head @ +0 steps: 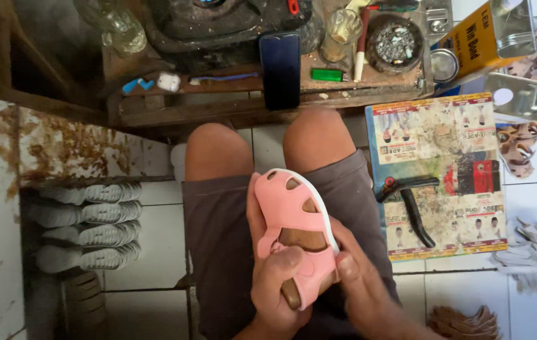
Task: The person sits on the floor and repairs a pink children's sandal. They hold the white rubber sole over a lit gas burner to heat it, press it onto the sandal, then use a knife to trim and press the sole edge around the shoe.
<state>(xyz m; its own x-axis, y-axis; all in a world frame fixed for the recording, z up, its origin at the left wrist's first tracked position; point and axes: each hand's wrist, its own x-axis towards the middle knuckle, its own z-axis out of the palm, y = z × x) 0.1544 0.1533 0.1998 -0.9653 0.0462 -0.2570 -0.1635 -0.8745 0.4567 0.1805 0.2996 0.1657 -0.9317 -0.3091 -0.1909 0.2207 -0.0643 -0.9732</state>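
you hold a pink sandal with a white sole over your lap, toe toward 12 o'clock. your left hand wraps its heel end from 7 o'clock, thumb pressed on the strap. your right hand clamps the sole edge from 4 o'clock. both hands are together on the sandal. a black tool lies on a printed sheet at 3 o'clock. a dark phone stands at 12 o'clock, and white soles are stacked at 9 o'clock.
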